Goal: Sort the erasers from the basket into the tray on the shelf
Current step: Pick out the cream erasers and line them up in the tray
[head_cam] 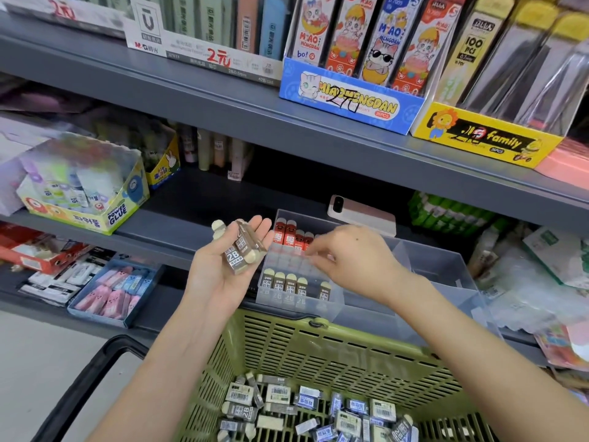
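My left hand (223, 266) is palm-up in front of the shelf, holding a small stack of brown-sleeved 2B erasers (243, 247). To its right a clear plastic tray (436, 266) sits on the shelf, holding a row of red-sleeved erasers (291, 237) at the back and a row of brown-sleeved erasers (291, 283) at the front. My right hand (353, 260) reaches over the tray's left compartment with fingertips pinched low; whether they grip anything is hidden. Below, a green basket (318, 349) holds several loose erasers (318, 409).
A phone (361, 213) lies on the shelf behind the tray. A glue display box (89, 193) stands at the left, a blue tray of pink and blue erasers (116, 291) lower left, green glue sticks (452, 213) and bagged goods at the right. The basket has a black handle (83, 387).
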The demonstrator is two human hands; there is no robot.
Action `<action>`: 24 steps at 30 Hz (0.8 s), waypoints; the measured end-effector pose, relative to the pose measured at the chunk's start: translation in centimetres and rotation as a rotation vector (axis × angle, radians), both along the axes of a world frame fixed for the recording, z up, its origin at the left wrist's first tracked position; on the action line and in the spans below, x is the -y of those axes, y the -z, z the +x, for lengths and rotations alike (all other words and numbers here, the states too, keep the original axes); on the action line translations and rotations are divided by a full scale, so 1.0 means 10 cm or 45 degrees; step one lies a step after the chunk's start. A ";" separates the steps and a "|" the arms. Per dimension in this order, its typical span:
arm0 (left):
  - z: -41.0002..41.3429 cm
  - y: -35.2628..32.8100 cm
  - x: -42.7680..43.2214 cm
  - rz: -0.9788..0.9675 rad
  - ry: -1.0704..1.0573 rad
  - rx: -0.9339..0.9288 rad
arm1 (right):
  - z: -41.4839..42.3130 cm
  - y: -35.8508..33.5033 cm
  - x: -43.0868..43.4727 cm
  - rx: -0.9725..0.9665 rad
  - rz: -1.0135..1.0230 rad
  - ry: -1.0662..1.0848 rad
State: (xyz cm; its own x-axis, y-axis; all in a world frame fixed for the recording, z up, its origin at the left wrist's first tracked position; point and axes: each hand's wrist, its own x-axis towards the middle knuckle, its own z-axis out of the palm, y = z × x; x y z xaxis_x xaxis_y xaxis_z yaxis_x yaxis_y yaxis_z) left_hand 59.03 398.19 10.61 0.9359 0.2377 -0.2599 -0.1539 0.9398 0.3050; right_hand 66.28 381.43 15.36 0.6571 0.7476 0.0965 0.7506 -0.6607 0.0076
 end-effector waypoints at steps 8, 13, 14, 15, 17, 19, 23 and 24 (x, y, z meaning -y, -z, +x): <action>-0.05 0.00 0.03 0.106 0.024 0.170 | -0.36 -0.11 -0.44 -1.010 0.709 0.292; -0.03 0.02 0.05 0.338 -0.027 0.194 | -0.37 -0.05 -0.48 -1.433 1.015 0.428; -0.03 0.02 0.06 0.389 -0.031 0.192 | -0.37 -0.04 -0.48 -1.419 1.012 0.431; -0.03 0.02 0.07 0.427 -0.032 0.187 | -0.37 -0.02 -0.47 -1.373 0.995 0.422; -0.04 0.02 0.09 0.478 -0.036 0.182 | -0.36 -0.02 -0.46 -1.256 0.971 0.405; -0.04 0.03 0.12 0.557 -0.041 0.169 | -0.34 -0.02 -0.45 -1.237 1.022 0.407; -0.03 0.03 0.16 0.666 -0.040 0.113 | -0.29 0.00 -0.46 -1.260 1.047 0.450; -0.03 0.04 0.17 0.686 -0.051 0.088 | -0.28 0.01 -0.45 -1.272 1.024 0.434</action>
State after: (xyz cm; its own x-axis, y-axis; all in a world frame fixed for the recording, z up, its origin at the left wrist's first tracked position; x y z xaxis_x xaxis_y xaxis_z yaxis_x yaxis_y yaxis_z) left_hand 58.71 396.53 10.24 0.9339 0.3563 -0.0297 -0.2232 0.6459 0.7301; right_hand 63.44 385.97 15.29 0.8457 0.4949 -0.1997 0.0016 -0.3765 -0.9264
